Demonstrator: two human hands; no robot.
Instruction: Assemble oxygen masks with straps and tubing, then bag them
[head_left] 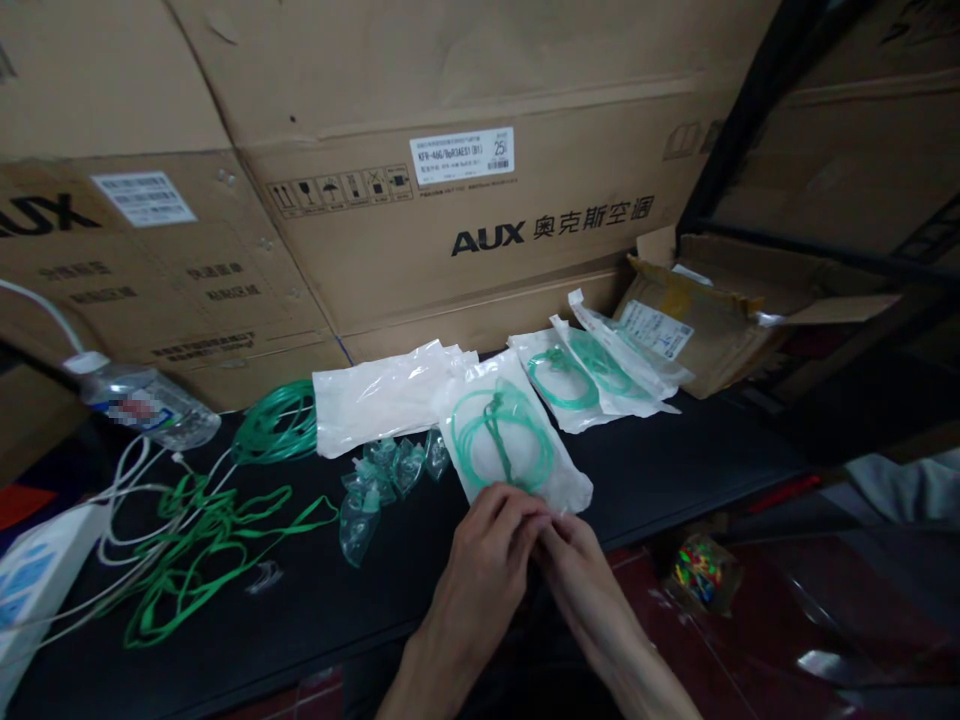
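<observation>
Seen from above, a person's two bare hands meet at the near edge of a pouch with coiled green tubing inside, at the middle of a black table. The left hand and right hand have curled fingers, with their tips close together; whether they pinch the pouch's edge cannot be told, since the fingers hide it. The step in hand seems to be working that near edge; the next move would call for a steady hold by one hand while the other works along it. Far and right, similar packed pouches lie before an open cardboard box. To the left are white packets, small clear green masks, a green tubing coil and tangled green straps.
</observation>
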